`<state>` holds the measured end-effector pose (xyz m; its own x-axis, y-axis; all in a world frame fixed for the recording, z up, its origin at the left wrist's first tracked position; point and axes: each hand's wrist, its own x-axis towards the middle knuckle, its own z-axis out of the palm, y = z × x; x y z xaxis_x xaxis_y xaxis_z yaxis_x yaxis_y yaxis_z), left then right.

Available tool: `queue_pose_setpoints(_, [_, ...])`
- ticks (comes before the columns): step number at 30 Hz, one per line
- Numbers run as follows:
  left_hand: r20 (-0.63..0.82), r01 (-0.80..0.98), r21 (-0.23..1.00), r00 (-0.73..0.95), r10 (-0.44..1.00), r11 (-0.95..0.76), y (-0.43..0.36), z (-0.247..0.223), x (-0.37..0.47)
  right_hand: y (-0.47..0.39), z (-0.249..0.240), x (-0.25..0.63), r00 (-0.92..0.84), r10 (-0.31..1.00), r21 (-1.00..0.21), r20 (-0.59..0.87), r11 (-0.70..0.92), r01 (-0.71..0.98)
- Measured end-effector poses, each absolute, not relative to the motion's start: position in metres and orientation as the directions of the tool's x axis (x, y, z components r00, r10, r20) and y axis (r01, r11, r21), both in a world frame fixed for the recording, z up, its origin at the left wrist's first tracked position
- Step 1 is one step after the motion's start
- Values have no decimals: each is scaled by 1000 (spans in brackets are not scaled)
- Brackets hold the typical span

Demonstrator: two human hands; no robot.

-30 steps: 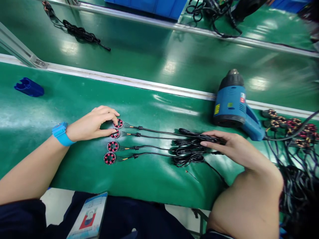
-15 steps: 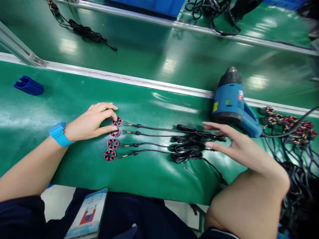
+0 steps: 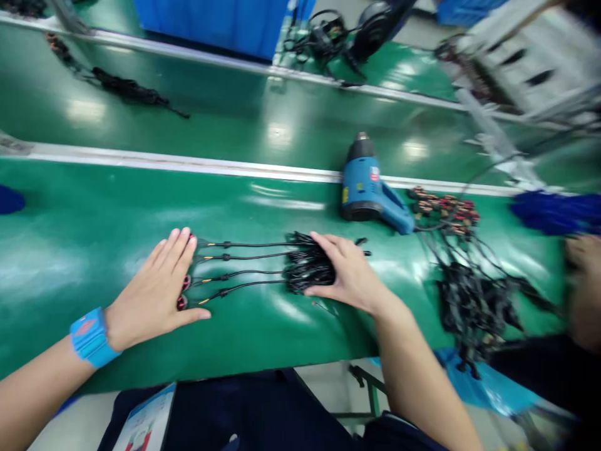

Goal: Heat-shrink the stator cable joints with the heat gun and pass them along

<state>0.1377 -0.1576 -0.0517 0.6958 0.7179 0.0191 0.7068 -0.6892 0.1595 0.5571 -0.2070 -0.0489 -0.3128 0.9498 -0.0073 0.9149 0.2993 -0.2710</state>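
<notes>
Green bench top (image 3: 94, 207) spans the view, near edge just below the forearms. White rail (image 3: 188, 167) marks its back edge; wide strip of green btwn rail & the work, another btwn work & near edge, so slack both ways. Blue bin (image 3: 206, 25) sits further back, cut off at top of view. Dark cable pile (image 3: 469, 294) is well off to the R, its lower ends hanging about the near edge; open green btwn pile & R hand. Heat gun (image 3: 364, 194) lies by the rail, handle toward the pile, apart from fingers.

Other person's hand (image 3: 586, 288), blurred, at far R.

L hand (image 3: 153, 288) is palm down, fingers straight & together, thumb out to the R: flat, not clenched, covering most of the rings. R hand (image 3: 350, 269) grasps the coiled bundles (image 3: 305, 269), thumb on near side, fingers on far side, bundles packed tight. Four thin cords (image 3: 256, 273) run btwn the hands, roughly parallel, green showing btwn them. Rings (image 3: 182, 302) sit at cords' L ends; two peek out above L thumb. Wire scrap (image 3: 323, 307) lies just nearside of R thumb.
</notes>
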Motion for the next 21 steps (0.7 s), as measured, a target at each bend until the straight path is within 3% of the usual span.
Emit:
queue_pose_setpoints(4, [98, 663, 161, 727, 680, -731, -144, -64, 126, -225, -56, 544, -258, 964, -177, 69, 266, 948])
queue_pose_setpoints(9, [145, 562, 145, 802, 579, -814, -111, -83, 144, -248, -61, 559, -125, 992, -112, 31, 128, 985])
queue_pose_setpoints(15, [141, 394, 119, 902, 408, -912, -84, -81, 232, -288, -43, 604, 114, 993, -93, 5, -113, 989])
queue_pose_setpoints(21, [58, 272, 244, 954, 294, -931, -74, -73, 343, -328, -31, 649, 346, 938, -13, 25, -345, 938])
